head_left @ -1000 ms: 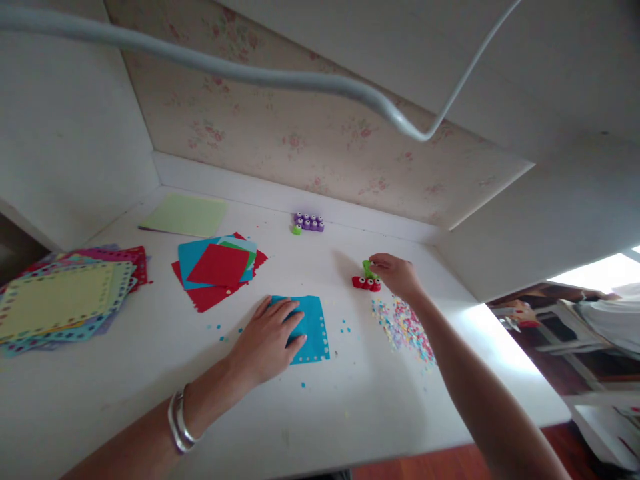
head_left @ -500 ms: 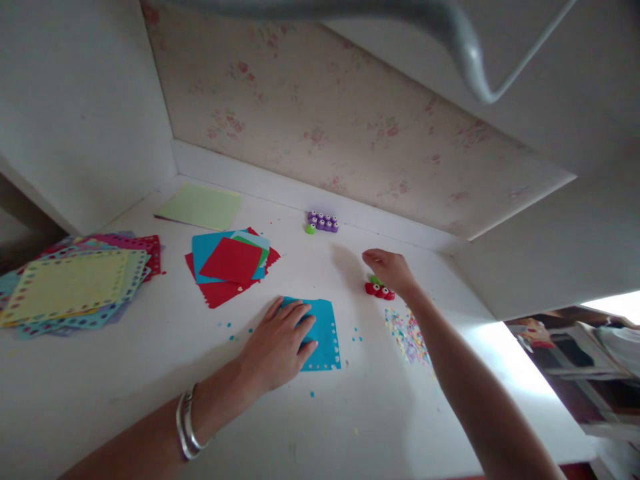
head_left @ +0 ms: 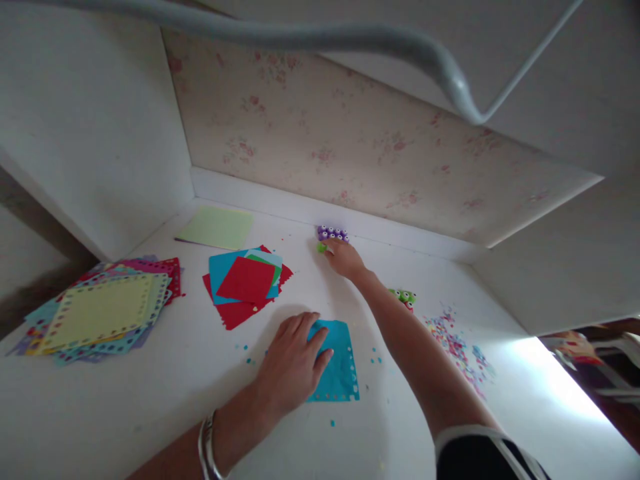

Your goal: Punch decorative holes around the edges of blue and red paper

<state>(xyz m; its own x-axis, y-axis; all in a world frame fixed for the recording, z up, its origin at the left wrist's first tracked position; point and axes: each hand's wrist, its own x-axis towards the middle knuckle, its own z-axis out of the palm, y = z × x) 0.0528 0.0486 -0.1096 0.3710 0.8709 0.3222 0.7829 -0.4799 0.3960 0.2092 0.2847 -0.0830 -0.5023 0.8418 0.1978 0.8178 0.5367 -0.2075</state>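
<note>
Over on the far left of the worktop (head_left: 165,407), a messy stack of hole-edged sheets (head_left: 105,303) is sitting against the side panel, pale yellow on top, probably parked there to free up the middle. Just behind it some pale green sheets (head_left: 220,227) are lying flat, and to their right a loose red-and-blue paper pile (head_left: 245,277) is fanning out at odd angles.

Next along, my left hand (head_left: 295,353) is lying palm down, fingers a bit spread, on the blue sheet (head_left: 337,360), I'd guess to stop it sliding. It's covering the left part, so only the holes along the right and bottom edges are showing. A few blue dots (head_left: 375,358) are lying around it.

Further back, my right hand (head_left: 344,257) is sitting at the little green punch (head_left: 321,247), right by the purple punches (head_left: 333,233); can't tell if I'm pinching it or just touching it. They're lining up by the wall, tidy and out of the way, I reckon.

My right forearm (head_left: 400,340) is cutting across, partly blocking the green and red punches (head_left: 403,295). Past that, confetti (head_left: 453,347) is spreading out in a heap.
</note>
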